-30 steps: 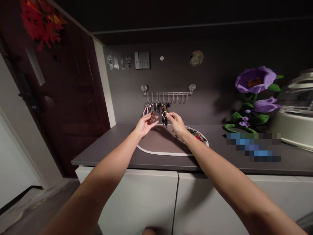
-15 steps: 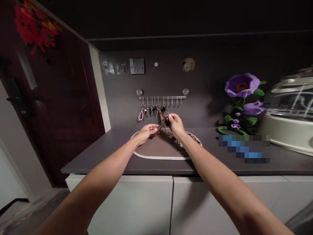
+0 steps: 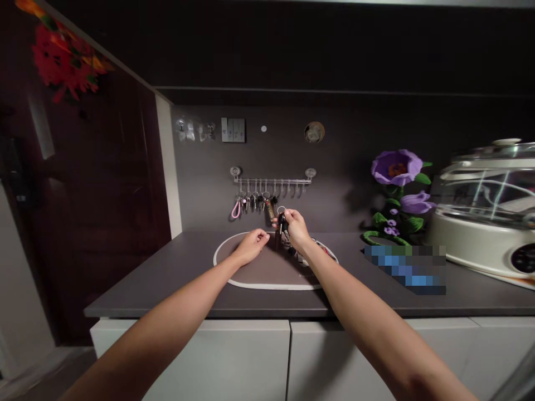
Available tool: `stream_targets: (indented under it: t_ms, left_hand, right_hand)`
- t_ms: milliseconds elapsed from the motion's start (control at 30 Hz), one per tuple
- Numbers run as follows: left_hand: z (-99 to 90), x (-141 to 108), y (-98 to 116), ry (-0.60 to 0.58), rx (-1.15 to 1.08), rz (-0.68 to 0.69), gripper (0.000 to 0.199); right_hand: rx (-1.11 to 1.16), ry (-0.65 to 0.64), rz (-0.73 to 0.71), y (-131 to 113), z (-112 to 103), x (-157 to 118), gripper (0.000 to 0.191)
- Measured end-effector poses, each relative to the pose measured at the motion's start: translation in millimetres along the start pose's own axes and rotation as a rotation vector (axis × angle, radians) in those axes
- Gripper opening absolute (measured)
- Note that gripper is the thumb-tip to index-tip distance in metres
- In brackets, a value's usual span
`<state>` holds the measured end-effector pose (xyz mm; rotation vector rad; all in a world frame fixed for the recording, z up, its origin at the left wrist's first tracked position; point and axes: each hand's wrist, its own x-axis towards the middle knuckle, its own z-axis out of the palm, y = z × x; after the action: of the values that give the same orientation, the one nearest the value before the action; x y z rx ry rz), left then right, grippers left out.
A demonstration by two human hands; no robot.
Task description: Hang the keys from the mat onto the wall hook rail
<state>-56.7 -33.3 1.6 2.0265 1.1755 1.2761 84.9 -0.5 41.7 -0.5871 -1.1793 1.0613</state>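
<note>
My right hand [image 3: 297, 229] pinches a bunch of keys [image 3: 282, 224] with a metal ring, a black fob and a dark brown piece hanging down. Left of it, my left hand [image 3: 252, 246] rests just over the oval brown mat [image 3: 251, 275], fingers curled with nothing visible in them. Behind the hands, a clear hook rail [image 3: 273, 181] on the wall carries several key sets, one with a pink loop [image 3: 236, 208] and one with a patterned brown tag [image 3: 270, 210]. More keys [image 3: 301, 258] lie on the mat, partly behind my right forearm.
To the right stand purple flowers [image 3: 397, 168] and a white appliance with a clear cover [image 3: 480, 234]. A blurred blue patch [image 3: 405, 270] lies before them on the dark counter [image 3: 159, 273]. A dark red door [image 3: 112, 211] is at the left.
My left hand has let go of the dark brown piece, which now hangs below my right hand. The view has tilted upward, so the scene sits lower.
</note>
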Motion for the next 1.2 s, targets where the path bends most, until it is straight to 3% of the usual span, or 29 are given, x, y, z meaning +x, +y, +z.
stream_targets:
  t_ms: [200, 500, 733, 1000, 1200]
  left_hand:
    - [2.2, 2, -7, 0.016, 0.310, 0.146, 0.025]
    - [4.3, 3, -12, -0.061, 0.337, 0.151, 0.025]
    - [4.0, 4, -14, -0.086, 0.341, 0.160, 0.025]
    - [4.3, 5, -12, -0.096, 0.354, 0.134, 0.025]
    - [4.0, 6, -16, -0.092, 0.337, 0.130, 0.024]
  right_hand:
    - [-0.047, 0.090, 0.050, -13, 2, 18, 0.021]
    - [-0.064, 0.213, 0.085, -31, 8, 64, 0.014]
    - [-0.023, 0.269, 0.079, -25, 14, 96, 0.014]
    - [-0.034, 0.352, 0.104, -14, 15, 104, 0.011]
    - [0.020, 0.287, 0.112, -8, 14, 97, 0.016]
